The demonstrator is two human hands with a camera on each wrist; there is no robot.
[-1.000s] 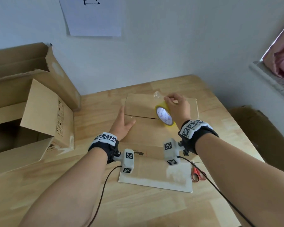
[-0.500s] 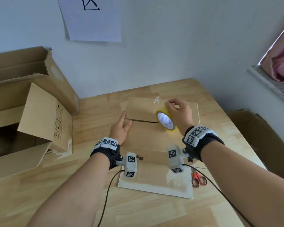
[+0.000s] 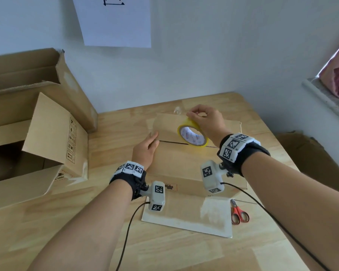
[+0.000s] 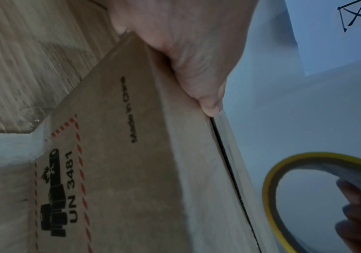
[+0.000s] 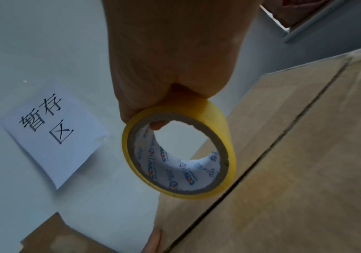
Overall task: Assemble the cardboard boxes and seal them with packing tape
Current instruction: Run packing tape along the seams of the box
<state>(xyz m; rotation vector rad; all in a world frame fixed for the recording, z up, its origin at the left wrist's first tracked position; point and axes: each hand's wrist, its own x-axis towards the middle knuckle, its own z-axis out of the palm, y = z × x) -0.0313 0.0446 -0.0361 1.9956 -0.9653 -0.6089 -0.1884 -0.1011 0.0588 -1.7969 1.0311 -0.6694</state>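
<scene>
A small brown cardboard box (image 3: 176, 157) stands on the wooden table with its two top flaps folded down and a dark seam (image 3: 172, 142) between them. My left hand (image 3: 145, 149) lies flat with straight fingers on the box's left edge, thumb by the seam; it is the left hand (image 4: 186, 51) pressing the flap in the left wrist view. My right hand (image 3: 204, 122) grips a yellow roll of packing tape (image 3: 193, 134) just above the seam. In the right wrist view the tape roll (image 5: 179, 150) hangs over the box top (image 5: 294, 171).
A large open cardboard box (image 3: 33, 122) lies at the left. Red-handled scissors (image 3: 239, 213) and a flat cardboard sheet (image 3: 186, 214) lie near the front. A paper sign (image 3: 115, 20) hangs on the wall. Another brown box (image 3: 311, 159) sits beyond the table's right edge.
The right hand has lifted the tape roll slightly and shifted it right over the seam. The left hand has slid a little toward the box's left edge.
</scene>
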